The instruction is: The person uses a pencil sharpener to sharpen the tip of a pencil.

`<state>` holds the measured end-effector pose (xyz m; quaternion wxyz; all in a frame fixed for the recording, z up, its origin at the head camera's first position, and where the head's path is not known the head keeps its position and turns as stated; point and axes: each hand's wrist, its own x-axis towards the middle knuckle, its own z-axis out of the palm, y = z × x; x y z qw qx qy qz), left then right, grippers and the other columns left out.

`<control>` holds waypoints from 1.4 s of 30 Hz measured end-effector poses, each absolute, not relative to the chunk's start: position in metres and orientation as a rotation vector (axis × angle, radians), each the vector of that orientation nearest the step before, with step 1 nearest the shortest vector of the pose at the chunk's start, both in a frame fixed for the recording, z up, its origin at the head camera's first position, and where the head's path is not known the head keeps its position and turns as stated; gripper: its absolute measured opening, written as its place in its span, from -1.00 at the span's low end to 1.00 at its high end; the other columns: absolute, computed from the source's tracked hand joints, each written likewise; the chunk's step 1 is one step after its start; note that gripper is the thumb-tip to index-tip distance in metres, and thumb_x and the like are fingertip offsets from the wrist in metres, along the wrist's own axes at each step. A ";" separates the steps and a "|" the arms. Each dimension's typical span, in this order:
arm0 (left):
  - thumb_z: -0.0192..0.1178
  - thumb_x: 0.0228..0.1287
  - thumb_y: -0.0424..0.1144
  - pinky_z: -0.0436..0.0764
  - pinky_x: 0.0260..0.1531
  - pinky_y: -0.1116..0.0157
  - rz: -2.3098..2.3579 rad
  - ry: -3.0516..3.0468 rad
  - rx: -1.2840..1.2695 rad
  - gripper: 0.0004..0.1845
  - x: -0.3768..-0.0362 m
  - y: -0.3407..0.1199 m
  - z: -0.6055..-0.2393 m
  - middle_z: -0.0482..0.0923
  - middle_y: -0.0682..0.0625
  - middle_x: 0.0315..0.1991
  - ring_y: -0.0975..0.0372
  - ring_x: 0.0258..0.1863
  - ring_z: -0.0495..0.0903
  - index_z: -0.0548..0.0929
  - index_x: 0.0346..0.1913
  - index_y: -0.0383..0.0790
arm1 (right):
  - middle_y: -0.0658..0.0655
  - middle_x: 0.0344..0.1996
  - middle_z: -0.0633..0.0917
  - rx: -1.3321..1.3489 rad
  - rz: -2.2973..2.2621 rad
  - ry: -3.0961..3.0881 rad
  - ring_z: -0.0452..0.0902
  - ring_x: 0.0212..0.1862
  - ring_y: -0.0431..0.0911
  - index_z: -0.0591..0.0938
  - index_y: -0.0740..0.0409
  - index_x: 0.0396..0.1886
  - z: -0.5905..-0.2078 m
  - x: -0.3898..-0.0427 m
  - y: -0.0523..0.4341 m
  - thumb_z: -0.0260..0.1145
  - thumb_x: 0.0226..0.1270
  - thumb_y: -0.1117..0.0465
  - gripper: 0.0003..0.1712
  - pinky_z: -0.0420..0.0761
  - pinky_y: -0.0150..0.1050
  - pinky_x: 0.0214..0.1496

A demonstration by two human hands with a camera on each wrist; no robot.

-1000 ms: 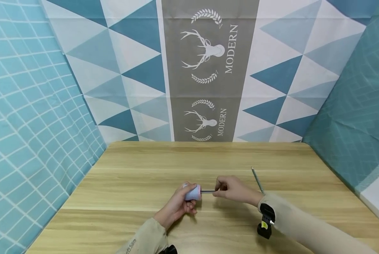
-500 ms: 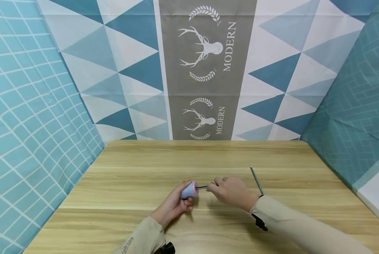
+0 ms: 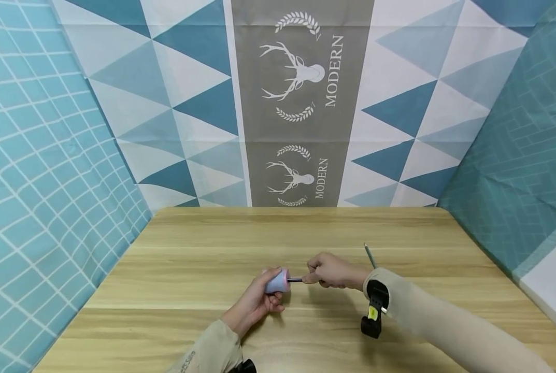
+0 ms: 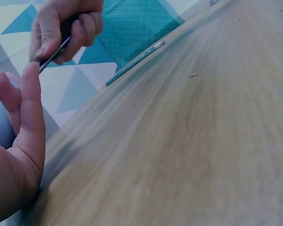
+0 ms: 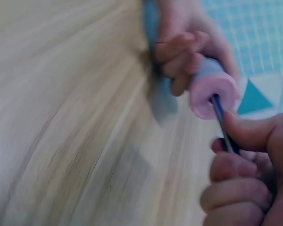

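My left hand (image 3: 254, 303) grips a light blue pencil sharpener (image 3: 276, 281) with a pink end, held just above the table. Fingers and thumb of my right hand (image 3: 333, 270) pinch a dark pencil (image 3: 295, 280), whose far end sits inside the sharpener's hole. In the right wrist view, the pencil (image 5: 221, 117) enters the round pink face (image 5: 203, 101) of the sharpener; its tip is hidden inside. A second pencil (image 3: 370, 256), greenish, lies on the table beyond my right wrist, partly covered by the sleeve. The left wrist view shows this pencil (image 4: 134, 64) in full length.
The wooden table (image 3: 189, 259) spreads around both hands. A patterned cloth wall (image 3: 301, 103) stands behind it, with blue cloths at left and right. A white-topped surface (image 3: 550, 290) borders the table's right edge.
My right hand has rolled one way and then back around the pencil, its wrist camera swinging out of and into sight. The left hand keeps hold of the sharpener, almost still.
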<state>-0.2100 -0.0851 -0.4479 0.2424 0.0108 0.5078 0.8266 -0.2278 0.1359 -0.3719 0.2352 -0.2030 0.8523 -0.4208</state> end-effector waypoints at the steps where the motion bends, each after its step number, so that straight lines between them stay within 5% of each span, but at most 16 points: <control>1: 0.02 0.47 -0.09 0.67 -0.67 0.37 2.252 1.407 0.040 -0.72 -0.210 -0.085 -0.448 0.50 0.04 -0.66 0.42 -0.80 0.44 0.23 0.04 -0.10 | -0.07 -0.78 0.19 -0.443 -1.177 2.242 -0.06 -0.73 -0.24 0.31 0.04 -0.66 -0.373 -0.230 0.138 0.33 0.38 0.14 -0.53 -0.04 -0.38 -0.69; 5: 0.07 0.44 -0.12 0.68 -0.67 0.35 2.219 1.474 0.089 -0.81 -0.209 -0.083 -0.448 0.50 0.03 -0.68 0.40 -0.80 0.47 0.33 -0.09 -0.11 | -0.05 -0.75 0.24 -0.176 -1.157 2.018 -0.07 -0.72 -0.25 0.54 0.13 -0.47 -0.380 -0.240 0.148 0.30 0.37 0.05 -0.70 -0.09 -0.41 -0.70; 10: 0.07 0.44 -0.12 0.69 -0.68 0.34 2.203 1.486 0.102 -0.82 -0.209 -0.084 -0.448 0.50 0.03 -0.66 0.39 -0.79 0.48 0.35 -0.16 -0.13 | -0.03 -0.74 0.27 -0.266 -1.230 2.056 -0.05 -0.71 -0.23 0.56 0.21 -0.41 -0.387 -0.235 0.153 0.35 0.35 0.06 -0.69 -0.05 -0.39 -0.70; 14: 0.03 0.46 -0.10 0.68 -0.67 0.34 2.208 1.464 0.094 -0.83 -0.210 -0.085 -0.448 0.50 0.04 -0.68 0.40 -0.80 0.48 0.31 -0.14 -0.10 | -0.06 -0.65 0.49 -0.800 -1.158 2.402 0.22 -0.65 -0.29 0.60 0.19 -0.36 -0.383 -0.222 0.155 0.40 0.32 0.21 -0.83 0.22 -0.41 -0.69; 18: 0.00 0.48 -0.07 0.66 -0.66 0.38 2.215 1.417 0.072 -0.81 -0.211 -0.087 -0.448 0.49 0.05 -0.65 0.42 -0.78 0.44 0.27 -0.05 -0.05 | -0.05 -0.49 0.59 -1.767 -0.325 2.955 0.43 -0.55 -0.29 0.62 0.13 -0.28 -0.384 -0.214 0.157 0.28 0.40 0.32 -0.96 0.45 -0.48 -0.60; 21: 0.00 0.48 -0.04 0.62 -0.65 0.41 2.226 1.378 0.029 -0.77 -0.212 -0.088 -0.447 0.49 0.05 -0.60 0.42 -0.74 0.41 0.27 0.00 -0.02 | 0.03 -0.48 0.56 -2.233 0.401 3.171 0.44 -0.60 -0.22 0.59 0.10 -0.27 -0.388 -0.214 0.156 -0.08 0.62 0.32 -0.69 0.44 -0.46 -0.69; 24: 0.01 0.48 -0.02 0.58 -0.64 0.43 2.234 1.351 -0.013 -0.75 -0.212 -0.089 -0.447 0.48 0.05 -0.57 0.41 -0.72 0.40 0.24 0.03 0.01 | 0.04 -0.51 0.55 -2.308 0.559 3.246 0.39 -0.65 -0.21 0.56 0.08 -0.29 -0.393 -0.217 0.151 -0.34 0.69 0.27 -0.48 0.38 -0.45 -0.75; 28: 0.00 0.48 -0.05 0.57 -0.66 0.44 2.234 1.362 -0.019 -0.74 -0.212 -0.089 -0.448 0.47 0.05 -0.59 0.41 -0.73 0.39 0.19 0.02 0.00 | -0.07 -0.69 0.43 -2.080 0.075 3.273 0.11 -0.72 -0.34 0.48 0.06 -0.46 -0.399 -0.217 0.144 0.12 0.56 0.18 -0.72 0.11 -0.52 -0.76; 31: 0.02 0.48 -0.08 0.58 -0.67 0.43 2.230 1.390 0.008 -0.75 -0.213 -0.087 -0.446 0.47 0.05 -0.61 0.41 -0.74 0.39 0.21 0.00 -0.05 | -0.18 -0.75 0.32 -1.685 -0.435 3.158 0.00 -0.69 -0.40 0.41 0.01 -0.56 -0.398 -0.214 0.140 0.40 0.30 0.18 -0.65 0.01 -0.53 -0.71; 36: 0.05 0.46 -0.11 0.61 -0.68 0.42 2.213 1.413 0.042 -0.76 -0.213 -0.086 -0.445 0.50 0.05 -0.61 0.41 -0.75 0.44 0.25 -0.02 -0.10 | -0.17 -0.74 0.27 -0.965 -1.079 2.688 0.07 -0.67 -0.33 0.37 0.02 -0.62 -0.387 -0.214 0.140 0.37 0.34 0.22 -0.59 0.10 -0.45 -0.64; 42: 0.06 0.45 -0.14 0.63 -0.70 0.40 2.187 1.450 0.065 -0.75 -0.211 -0.088 -0.447 0.52 0.03 -0.63 0.39 -0.77 0.47 0.30 0.01 -0.14 | -0.04 -0.76 0.23 -0.364 -1.326 2.146 -0.04 -0.72 -0.22 0.38 0.09 -0.60 -0.384 -0.222 0.145 0.32 0.37 0.16 -0.61 -0.05 -0.40 -0.72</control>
